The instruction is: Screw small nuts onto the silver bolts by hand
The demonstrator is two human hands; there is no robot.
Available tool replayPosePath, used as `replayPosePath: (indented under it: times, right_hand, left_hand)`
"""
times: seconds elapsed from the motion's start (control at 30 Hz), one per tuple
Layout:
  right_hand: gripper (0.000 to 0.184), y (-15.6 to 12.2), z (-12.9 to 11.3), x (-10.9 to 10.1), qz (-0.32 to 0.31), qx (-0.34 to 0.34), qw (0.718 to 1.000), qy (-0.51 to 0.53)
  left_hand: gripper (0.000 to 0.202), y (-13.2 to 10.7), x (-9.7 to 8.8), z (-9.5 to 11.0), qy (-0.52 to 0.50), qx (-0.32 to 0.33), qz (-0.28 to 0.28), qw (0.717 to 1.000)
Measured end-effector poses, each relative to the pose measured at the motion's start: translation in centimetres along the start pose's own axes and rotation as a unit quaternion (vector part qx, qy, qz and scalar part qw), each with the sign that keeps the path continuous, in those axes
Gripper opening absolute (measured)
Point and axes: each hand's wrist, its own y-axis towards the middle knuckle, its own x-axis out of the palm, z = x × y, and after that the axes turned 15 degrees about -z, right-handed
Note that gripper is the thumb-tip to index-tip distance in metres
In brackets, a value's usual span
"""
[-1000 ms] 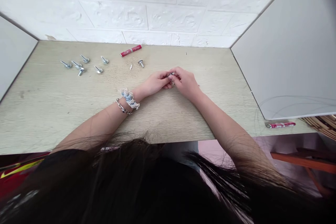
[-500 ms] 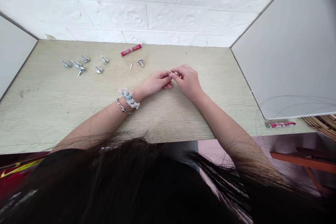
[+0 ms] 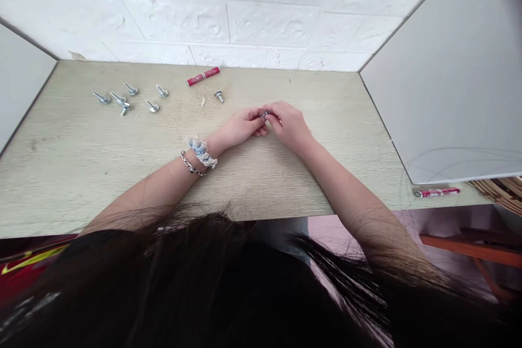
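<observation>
My left hand [image 3: 243,127] and my right hand [image 3: 291,126] meet fingertip to fingertip over the middle of the table. Between them is a small silvery bolt [image 3: 265,113], mostly covered by the fingers. The left thumb and fingers pinch it from one side, while the right thumb and index finger close on its other end. Up and left of my hands lies a short bolt [image 3: 219,97] with a wide round head or washer. Further left, several longer silver bolts [image 3: 153,106] are scattered, some touching each other.
A red printed tube [image 3: 203,76] lies near the white brick-pattern wall [image 3: 253,22]. Another red tube [image 3: 437,192] is by the right front edge, close to a wicker item [image 3: 499,193]. White panels [image 3: 448,81] bound both sides. Dark crumbs and a white scrap [image 3: 203,102] dot the wooden tabletop [image 3: 253,190].
My right fingers have shifted slightly around the bolt, so more of its metal shows between the fingertips. My left hand stays in nearly the same place.
</observation>
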Motion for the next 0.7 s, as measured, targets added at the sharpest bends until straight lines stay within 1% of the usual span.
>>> replayPosePath:
  times: [0.1, 0.2, 0.27, 0.47, 0.6, 0.7]
  right_hand:
    - [0.024, 0.0, -0.2, -0.3, -0.003, 0.019, 1.000, 0.019]
    - [0.015, -0.1, -0.3, -0.6, -0.004, 0.057, 0.997, 0.051]
    - [0.012, -0.1, -0.4, -0.8, -0.005, 0.083, 0.994, 0.071]
    - [0.020, -0.2, -1.0, -1.0, -0.012, 0.114, 0.988, 0.107]
    - [0.021, -0.2, -1.3, -1.1, -0.016, 0.130, 0.986, 0.099]
    - [0.022, -0.2, -1.3, -1.1, -0.010, 0.130, 0.988, 0.089]
  left_hand:
    - [0.013, 0.0, 0.0, 0.1, 0.023, 0.003, -0.004, 1.000]
    - [0.015, -0.1, 0.0, 0.0, 0.049, 0.008, -0.012, 0.999]
    - [0.018, -0.1, 0.0, -0.1, 0.065, 0.011, -0.015, 0.998]
    - [0.018, -0.1, 0.2, 0.1, 0.101, 0.003, -0.008, 0.995]
    - [0.018, -0.2, 0.4, 0.3, 0.109, -0.001, -0.006, 0.994]
    - [0.019, -0.3, 0.5, 0.4, 0.119, -0.002, -0.002, 0.993]
